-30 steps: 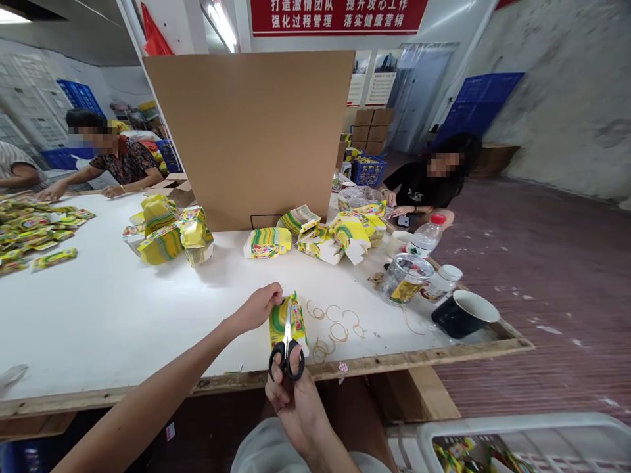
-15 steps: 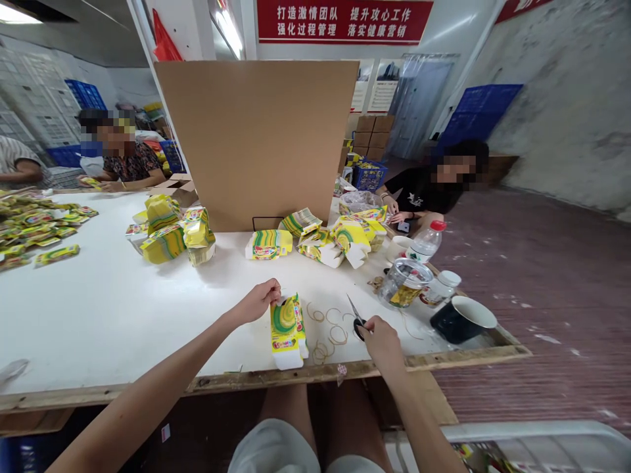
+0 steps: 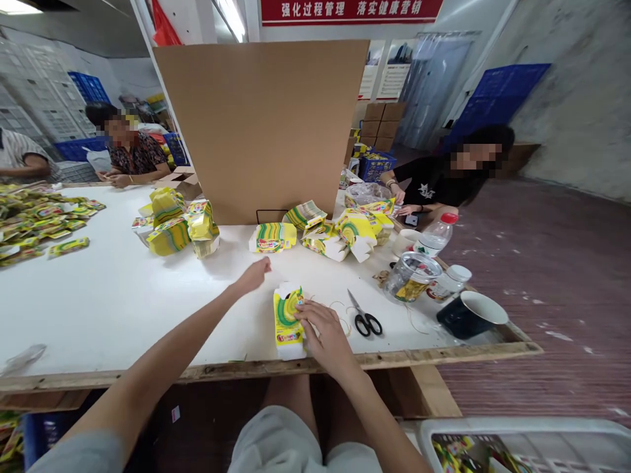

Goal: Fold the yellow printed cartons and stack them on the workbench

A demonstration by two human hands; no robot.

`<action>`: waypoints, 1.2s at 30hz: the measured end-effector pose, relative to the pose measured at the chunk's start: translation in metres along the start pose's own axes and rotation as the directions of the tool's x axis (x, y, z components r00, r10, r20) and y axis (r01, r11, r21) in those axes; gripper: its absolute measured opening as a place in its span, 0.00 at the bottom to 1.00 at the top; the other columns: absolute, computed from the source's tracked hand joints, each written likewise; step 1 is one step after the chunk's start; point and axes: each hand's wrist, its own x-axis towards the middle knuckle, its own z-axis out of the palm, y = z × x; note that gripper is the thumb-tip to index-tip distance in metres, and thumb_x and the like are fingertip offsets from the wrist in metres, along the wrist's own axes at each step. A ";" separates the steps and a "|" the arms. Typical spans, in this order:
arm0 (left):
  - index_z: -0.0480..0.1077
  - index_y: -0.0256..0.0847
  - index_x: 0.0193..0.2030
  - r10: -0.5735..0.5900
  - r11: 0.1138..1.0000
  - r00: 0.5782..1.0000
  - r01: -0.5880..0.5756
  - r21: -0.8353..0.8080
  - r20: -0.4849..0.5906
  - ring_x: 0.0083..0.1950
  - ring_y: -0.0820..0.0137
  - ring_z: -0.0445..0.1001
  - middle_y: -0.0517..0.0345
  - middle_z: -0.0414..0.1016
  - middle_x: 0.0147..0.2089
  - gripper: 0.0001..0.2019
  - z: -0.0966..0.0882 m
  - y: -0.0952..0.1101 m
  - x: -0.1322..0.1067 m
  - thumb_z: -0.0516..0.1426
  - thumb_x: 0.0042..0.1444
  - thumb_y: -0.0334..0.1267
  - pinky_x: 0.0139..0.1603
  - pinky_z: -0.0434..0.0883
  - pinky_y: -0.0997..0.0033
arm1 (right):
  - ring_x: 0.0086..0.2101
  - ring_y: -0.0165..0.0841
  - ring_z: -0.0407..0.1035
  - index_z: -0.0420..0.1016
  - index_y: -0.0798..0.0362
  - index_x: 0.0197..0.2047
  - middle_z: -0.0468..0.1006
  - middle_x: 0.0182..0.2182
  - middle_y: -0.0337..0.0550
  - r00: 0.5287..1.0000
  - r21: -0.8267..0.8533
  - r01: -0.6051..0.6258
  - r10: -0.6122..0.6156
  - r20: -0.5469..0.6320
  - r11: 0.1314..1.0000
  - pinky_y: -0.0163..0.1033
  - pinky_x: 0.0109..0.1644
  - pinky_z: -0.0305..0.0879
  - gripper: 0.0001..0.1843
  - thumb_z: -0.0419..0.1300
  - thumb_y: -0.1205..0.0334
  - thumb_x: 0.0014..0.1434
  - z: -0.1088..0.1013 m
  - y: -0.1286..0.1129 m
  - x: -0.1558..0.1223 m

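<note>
A stack of yellow-and-green printed cartons, folded flat, lies near the table's front edge. My right hand rests on its right side, fingers stretched out over the printed face. Beyond the stack and a little to its left, my left hand is raised with curled fingers; whatever it may hold is hidden. Black-handled scissors lie loose on the table to the right of my right hand. Thin rubber bands lie partly covered behind that hand.
Bundled cartons stand at the back left, more cartons before a large cardboard box. At right are a plastic jar, a bottle and a dark mug. Small packets are heaped far left. Other people sit around.
My right hand has put down the scissors and moved left onto the carton stack. My left hand has come off the stack's top edge and moved up and left. The view has tilted down.
</note>
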 end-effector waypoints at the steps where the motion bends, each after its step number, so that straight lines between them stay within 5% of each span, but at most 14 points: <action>1: 0.68 0.37 0.54 -0.040 0.999 0.999 0.041 0.025 -0.033 0.48 0.63 0.75 0.50 0.73 0.53 0.15 -0.005 -0.010 0.006 0.57 0.62 0.41 0.47 0.75 0.56 | 0.55 0.40 0.68 0.77 0.49 0.44 0.80 0.50 0.47 1.000 -0.002 0.001 -0.001 -0.004 1.000 0.52 0.59 0.59 0.14 0.51 0.69 0.64 0.000 0.001 -0.001; 5: 0.67 0.38 0.56 -0.096 0.991 0.992 0.103 0.089 -0.088 0.51 0.61 0.74 0.49 0.72 0.55 0.17 0.002 -0.031 0.020 0.57 0.62 0.41 0.49 0.75 0.53 | 0.57 0.39 0.66 0.75 0.49 0.45 0.79 0.51 0.47 1.000 -0.009 0.003 -0.003 0.011 1.000 0.51 0.61 0.58 0.14 0.52 0.70 0.62 -0.002 -0.001 -0.004; 11: 0.68 0.38 0.54 0.010 0.994 1.000 -0.007 0.109 -0.029 0.49 0.62 0.75 0.49 0.73 0.54 0.16 0.051 -0.016 0.017 0.57 0.62 0.41 0.48 0.75 0.55 | 0.60 0.42 0.63 0.71 0.49 0.42 0.77 0.54 0.47 0.998 -0.017 -0.021 0.022 0.057 1.000 0.52 0.60 0.56 0.10 0.59 0.69 0.56 -0.005 -0.005 -0.005; 15: 0.69 0.37 0.52 0.071 0.995 0.989 -0.061 0.082 -0.133 0.47 0.63 0.75 0.50 0.73 0.51 0.14 0.042 0.000 -0.004 0.56 0.63 0.40 0.47 0.75 0.56 | 0.59 0.43 0.64 0.71 0.49 0.37 0.77 0.53 0.48 0.998 -0.037 -0.029 0.032 0.062 0.999 0.53 0.58 0.56 0.07 0.57 0.71 0.57 -0.005 -0.005 -0.004; 19: 0.68 0.41 0.49 0.172 0.985 0.943 -0.161 0.059 -0.284 0.56 0.60 0.68 0.47 0.71 0.53 0.12 0.031 0.031 -0.054 0.46 0.68 0.36 0.57 0.67 0.51 | 0.57 0.44 0.63 0.71 0.50 0.33 0.75 0.51 0.50 0.999 -0.068 -0.029 0.030 0.022 0.997 0.52 0.57 0.57 0.10 0.55 0.75 0.56 0.003 -0.008 -0.003; 23: 0.70 0.45 0.44 0.344 0.938 0.925 -0.345 0.024 -0.164 0.55 0.62 0.70 0.51 0.74 0.50 0.05 0.040 0.058 -0.093 0.55 0.63 0.37 0.58 0.68 0.59 | 0.52 0.46 0.61 0.71 0.50 0.31 0.71 0.49 0.52 0.997 -0.112 -0.073 0.068 -0.047 0.991 0.54 0.56 0.57 0.13 0.52 0.78 0.54 0.009 -0.009 -0.028; 30: 0.69 0.44 0.45 0.366 0.928 0.916 -0.372 -0.007 -0.167 0.54 0.62 0.71 0.49 0.75 0.49 0.06 0.041 0.056 -0.092 0.53 0.64 0.37 0.56 0.70 0.57 | 0.44 0.42 0.65 0.70 0.49 0.30 0.74 0.43 0.43 0.972 -0.185 -0.169 0.195 0.129 0.968 0.47 0.47 0.62 0.14 0.56 0.79 0.47 0.010 0.007 -0.120; 36: 0.71 0.43 0.47 0.354 0.935 0.919 -0.354 0.033 -0.172 0.59 0.62 0.70 0.47 0.74 0.55 0.09 0.043 0.059 -0.106 0.51 0.65 0.36 0.59 0.70 0.55 | 0.43 0.43 0.65 0.71 0.49 0.28 0.75 0.41 0.44 0.974 -0.156 -0.227 0.225 -0.031 0.961 0.48 0.47 0.62 0.13 0.57 0.79 0.51 0.013 0.006 -0.100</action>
